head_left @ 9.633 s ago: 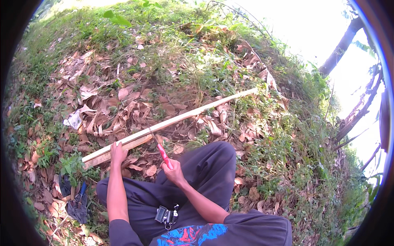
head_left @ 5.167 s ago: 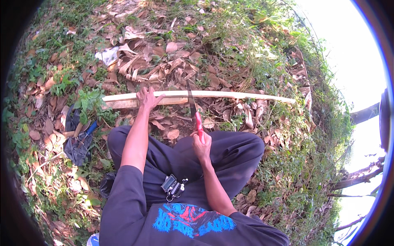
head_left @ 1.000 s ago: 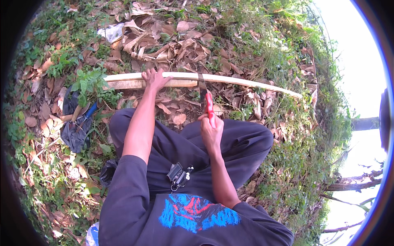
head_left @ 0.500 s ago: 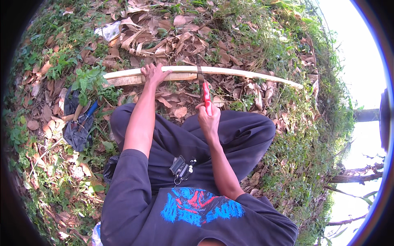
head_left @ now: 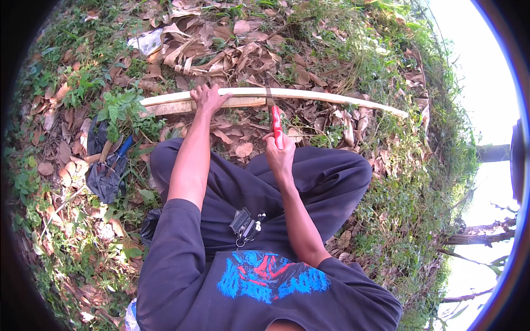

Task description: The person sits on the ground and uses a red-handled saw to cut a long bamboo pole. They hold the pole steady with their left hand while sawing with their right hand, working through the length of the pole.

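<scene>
Pale wood runs from left to right in front of my folded legs (head_left: pixel 326 171), a long thin strip (head_left: pixel 326 97) lying on the ground, with a shorter, thicker wooden piece (head_left: pixel 240 102) along the near side of its left half. My left hand (head_left: pixel 206 100) rests across the strip in the same place as a moment ago, fingers spread wide over the top and thumb pointing right; whether the fingertips hook under the far edge, I cannot tell. My right hand is what has changed: closed firmly round the red-handled handsaw (head_left: pixel 277 122), it has (head_left: pixel 280 155) slid slightly farther away from me, so the handle now sits closer to the strip than it did half a second ago. The blade (head_left: pixel 269 84) crosses the wood just right of the shorter piece's end, its tip reaching toward the dry leaves (head_left: pixel 232 62) beyond. I take this as a forward stroke, the left hand serving as the clamp. The strip still runs unbroken past the blade, so the cut, as I judge it, is not through.
</scene>
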Action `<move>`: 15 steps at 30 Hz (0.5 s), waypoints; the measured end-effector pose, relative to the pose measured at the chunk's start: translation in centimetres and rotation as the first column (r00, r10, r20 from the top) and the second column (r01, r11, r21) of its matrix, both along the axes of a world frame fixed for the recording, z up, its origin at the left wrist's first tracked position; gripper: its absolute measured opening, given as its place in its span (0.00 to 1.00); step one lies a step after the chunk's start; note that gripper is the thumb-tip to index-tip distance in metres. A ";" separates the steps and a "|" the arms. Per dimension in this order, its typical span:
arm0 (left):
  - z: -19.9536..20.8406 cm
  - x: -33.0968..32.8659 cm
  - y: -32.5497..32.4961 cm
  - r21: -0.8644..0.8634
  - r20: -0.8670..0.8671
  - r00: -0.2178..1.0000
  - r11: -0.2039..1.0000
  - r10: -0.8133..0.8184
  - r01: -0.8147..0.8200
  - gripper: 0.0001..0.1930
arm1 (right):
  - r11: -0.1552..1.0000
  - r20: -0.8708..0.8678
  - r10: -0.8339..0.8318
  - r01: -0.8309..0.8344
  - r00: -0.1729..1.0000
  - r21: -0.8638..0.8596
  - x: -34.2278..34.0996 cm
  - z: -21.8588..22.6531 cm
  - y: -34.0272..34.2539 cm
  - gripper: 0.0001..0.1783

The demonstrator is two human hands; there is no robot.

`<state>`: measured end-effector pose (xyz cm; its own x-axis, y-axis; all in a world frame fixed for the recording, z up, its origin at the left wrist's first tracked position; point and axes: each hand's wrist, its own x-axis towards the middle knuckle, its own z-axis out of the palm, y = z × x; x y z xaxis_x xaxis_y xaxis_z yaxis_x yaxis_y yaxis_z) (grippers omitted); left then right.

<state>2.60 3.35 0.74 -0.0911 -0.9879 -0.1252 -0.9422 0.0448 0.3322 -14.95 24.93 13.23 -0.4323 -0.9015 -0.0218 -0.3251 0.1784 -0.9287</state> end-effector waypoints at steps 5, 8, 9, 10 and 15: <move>0.1 0.2 0.2 0.038 -0.040 0.999 0.999 0.020 -0.019 0.38 | 0.995 0.203 -0.036 0.016 0.979 0.100 0.5 1.3 4.7 0.08; -0.2 0.4 0.1 0.036 -0.027 0.999 0.999 0.025 -0.024 0.37 | 0.996 0.214 -0.020 0.001 0.977 0.091 1.1 1.7 6.9 0.07; 0.0 0.3 0.0 0.032 -0.027 0.999 0.999 0.024 -0.023 0.37 | 0.997 0.209 -0.018 0.002 0.978 0.077 1.0 1.6 7.0 0.07; 0.1 0.2 0.0 0.028 -0.027 0.999 0.999 0.024 -0.023 0.37 | 0.998 0.204 -0.016 0.003 0.979 0.063 1.0 1.5 7.0 0.07; 0.3 0.1 0.2 0.022 -0.028 0.999 1.000 0.020 -0.019 0.36 | 0.998 0.190 -0.005 -0.005 0.982 0.055 0.9 1.6 6.8 0.07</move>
